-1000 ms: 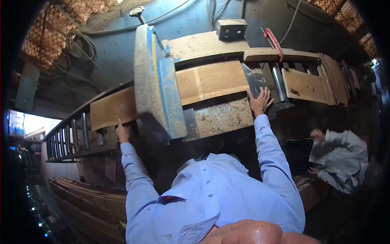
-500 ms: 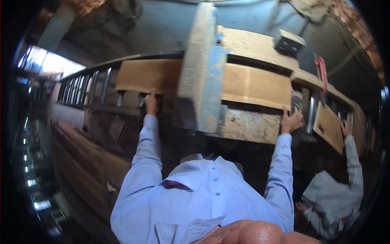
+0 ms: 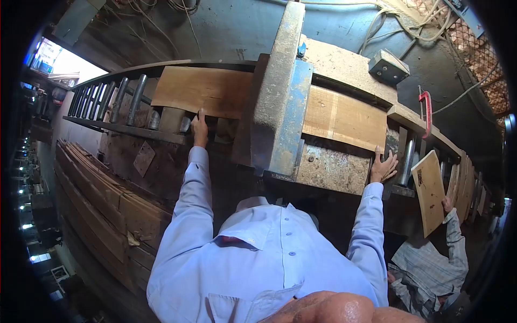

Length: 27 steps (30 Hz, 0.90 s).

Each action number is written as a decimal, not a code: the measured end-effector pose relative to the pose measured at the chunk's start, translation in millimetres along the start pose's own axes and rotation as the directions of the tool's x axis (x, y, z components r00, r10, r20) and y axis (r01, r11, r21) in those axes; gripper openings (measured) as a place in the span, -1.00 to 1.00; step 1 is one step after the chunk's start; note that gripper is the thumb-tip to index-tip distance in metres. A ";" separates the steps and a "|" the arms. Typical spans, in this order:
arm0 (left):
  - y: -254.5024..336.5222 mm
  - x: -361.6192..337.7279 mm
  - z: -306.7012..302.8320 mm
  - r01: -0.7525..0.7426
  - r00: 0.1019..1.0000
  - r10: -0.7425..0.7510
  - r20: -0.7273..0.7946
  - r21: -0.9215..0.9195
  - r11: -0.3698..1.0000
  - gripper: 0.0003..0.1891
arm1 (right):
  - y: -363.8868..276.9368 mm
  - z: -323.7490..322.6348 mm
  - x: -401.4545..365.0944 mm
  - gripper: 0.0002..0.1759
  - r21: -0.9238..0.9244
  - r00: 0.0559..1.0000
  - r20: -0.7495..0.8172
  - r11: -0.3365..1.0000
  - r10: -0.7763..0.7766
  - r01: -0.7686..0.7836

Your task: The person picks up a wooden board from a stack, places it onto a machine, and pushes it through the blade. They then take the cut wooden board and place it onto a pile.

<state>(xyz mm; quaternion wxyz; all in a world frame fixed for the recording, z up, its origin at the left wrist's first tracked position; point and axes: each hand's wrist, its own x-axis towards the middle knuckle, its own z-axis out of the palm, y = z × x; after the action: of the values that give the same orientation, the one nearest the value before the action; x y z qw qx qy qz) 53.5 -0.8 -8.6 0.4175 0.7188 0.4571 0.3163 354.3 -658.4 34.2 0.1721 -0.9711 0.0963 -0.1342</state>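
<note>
Blue-grey wall (image 3: 231, 32) and looped cables (image 3: 377, 24) stand behind a dusty machine (image 3: 280, 91) with rollers (image 3: 137, 99) on its left side. One wooden board (image 3: 202, 90) shows left of the machine's upright part, and another stretch of wood (image 3: 344, 116), crossed by a pale stripe, shows right of it; whether they join underneath is hidden. The left hand (image 3: 200, 131) has one finger raised at the left board's lower edge; how far its other fingers are closed, I cannot tell. The right hand (image 3: 383, 168) is spread wide at the striped wood's lower right corner. A metal box (image 3: 389, 67) with round holes in its face sits on the pale ledge (image 3: 344, 62); its inside is hidden. Signs in the bright opening (image 3: 51, 54) are too small to read. A red clamp (image 3: 426, 113) stands at the side rail, near a co-worker (image 3: 431, 269) gripping a tilted board (image 3: 429, 194).
</note>
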 end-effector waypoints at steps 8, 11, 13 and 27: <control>53.9 -22.7 -4.9 0.313 0.949 -0.284 0.135 -0.321 0.894 -0.41 | -4.1 -6.9 -2.6 -0.02 -0.002 1.000 0.022 1.000 0.014 -0.014; 52.4 -20.7 -4.7 0.318 0.948 -0.285 0.145 -0.330 0.889 -0.41 | 0.3 -1.4 -1.2 -0.02 -0.005 1.000 0.012 1.000 0.010 -0.010; 55.4 -23.3 -3.7 0.314 0.949 -0.285 0.136 -0.331 0.890 -0.41 | 0.1 -2.7 -1.3 -0.02 -0.018 1.000 0.008 1.000 0.007 -0.007; 66.4 -27.1 -4.2 0.292 0.956 -0.270 0.114 -0.272 0.917 -0.39 | -2.9 0.6 0.2 0.00 -0.021 0.999 0.008 0.999 0.036 -0.035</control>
<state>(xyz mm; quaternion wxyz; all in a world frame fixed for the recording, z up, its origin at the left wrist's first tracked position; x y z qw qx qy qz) 65.8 -40.0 50.3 0.5749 0.5889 0.4892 0.2888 355.1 -655.7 34.8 0.1645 -0.9716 0.1142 -0.1259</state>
